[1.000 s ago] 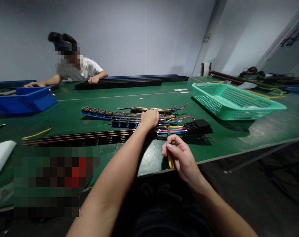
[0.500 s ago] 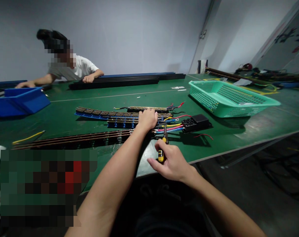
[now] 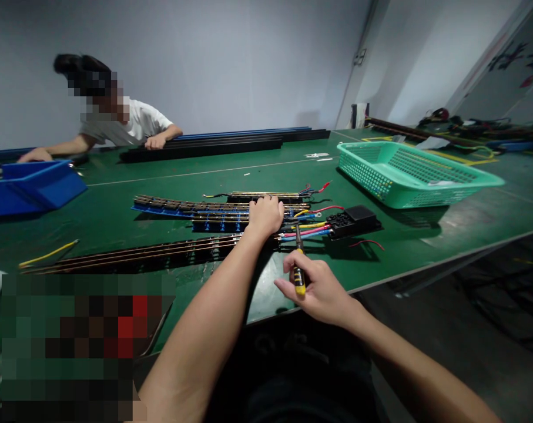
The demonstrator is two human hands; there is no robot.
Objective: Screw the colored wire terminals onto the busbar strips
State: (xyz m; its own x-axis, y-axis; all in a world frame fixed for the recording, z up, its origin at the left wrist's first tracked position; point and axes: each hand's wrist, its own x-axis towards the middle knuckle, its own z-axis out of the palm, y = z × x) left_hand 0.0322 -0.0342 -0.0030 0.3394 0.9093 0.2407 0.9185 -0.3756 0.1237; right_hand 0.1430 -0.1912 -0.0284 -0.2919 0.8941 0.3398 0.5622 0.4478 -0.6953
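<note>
My left hand (image 3: 266,217) reaches across the strips, its fingers curled over a blue strip with brass-coloured rods (image 3: 220,220). Several more rodded strips lie beside it, among them a long black strip (image 3: 129,254) nearer me. In my right hand (image 3: 317,288) is a slim hand tool with a yellow-and-black handle (image 3: 299,279); its exact kind is unclear. The dark tip points away from me, close to yellow, red and blue wires (image 3: 308,231). Those wires run into a black box (image 3: 354,220) on the right. My left fingertips are partly hidden.
A green mesh basket (image 3: 416,176) stands right on the green table (image 3: 195,170). At left are a blue bin (image 3: 32,188) and a loose yellow wire (image 3: 50,252). Across the table, a person in a white shirt (image 3: 147,120) touches long black profiles (image 3: 217,150).
My right hand and the tool have shifted slightly right, and the tool stands a little straighter in view. My left hand stays on the strips. The view has moved slightly.
</note>
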